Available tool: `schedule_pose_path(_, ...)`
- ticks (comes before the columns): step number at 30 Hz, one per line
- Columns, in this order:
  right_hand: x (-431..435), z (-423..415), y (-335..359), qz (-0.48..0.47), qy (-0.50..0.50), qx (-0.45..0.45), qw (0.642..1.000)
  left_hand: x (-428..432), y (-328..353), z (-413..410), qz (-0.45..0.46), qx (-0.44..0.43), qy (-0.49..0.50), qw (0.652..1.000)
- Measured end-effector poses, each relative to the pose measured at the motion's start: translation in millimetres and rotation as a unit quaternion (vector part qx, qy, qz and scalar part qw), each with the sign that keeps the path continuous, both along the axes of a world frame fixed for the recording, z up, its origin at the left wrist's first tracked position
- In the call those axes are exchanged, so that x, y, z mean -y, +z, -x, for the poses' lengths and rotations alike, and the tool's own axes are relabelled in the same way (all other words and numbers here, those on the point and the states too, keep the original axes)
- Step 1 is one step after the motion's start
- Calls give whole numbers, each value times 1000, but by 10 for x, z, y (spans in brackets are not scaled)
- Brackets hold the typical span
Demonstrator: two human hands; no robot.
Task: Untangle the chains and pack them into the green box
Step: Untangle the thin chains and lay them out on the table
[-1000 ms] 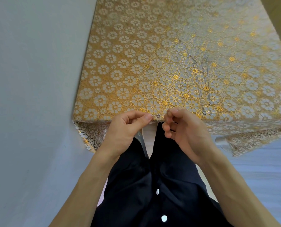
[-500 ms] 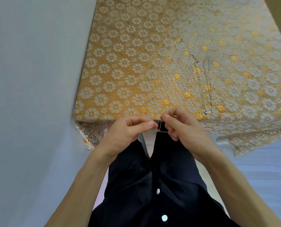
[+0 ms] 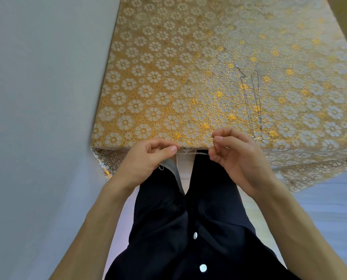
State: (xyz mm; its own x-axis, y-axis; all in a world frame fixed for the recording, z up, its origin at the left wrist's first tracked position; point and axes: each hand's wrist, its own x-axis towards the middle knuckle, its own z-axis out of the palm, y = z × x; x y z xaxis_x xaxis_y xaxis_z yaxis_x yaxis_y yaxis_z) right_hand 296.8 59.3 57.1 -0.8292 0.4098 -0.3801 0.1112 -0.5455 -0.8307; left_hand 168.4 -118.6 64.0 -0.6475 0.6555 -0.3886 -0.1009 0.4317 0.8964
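Nearest, the left hand (image 3: 148, 158) and right hand (image 3: 235, 156) each pinch the thin chain (image 3: 192, 152), thumb pressed to forefinger. It stretches between them from 9 to 3 o'clock, at the tablecloth's (image 3: 158, 87) near edge. Farther off, at 1 o'clock from the right hand and nearer that hand, a second chain (image 3: 253, 102) lies along 6 to 12. No green box is in view.

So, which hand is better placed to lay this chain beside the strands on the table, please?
Probably the right hand: it pinches the thin silver chain beside the laid-out silver chain strands on the gold floral tablecloth; the left hand is farther.
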Motion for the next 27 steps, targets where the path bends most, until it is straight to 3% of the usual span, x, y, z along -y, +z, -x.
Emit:
schedule_pose_path(9, 32, 40, -41, 15, -25, -4, 1000, 3, -8, 14, -4, -1, 1, 1000)
schedule_pose_path(20, 61, 91, -11, 58, -17, -19, 998, -37, 19, -94, 3, 31, -95, 995)
schedule_pose_path(27, 61, 101, 2, 41, -17, 1, 999, -44, -41, -81, 2, -7, -42, 999)
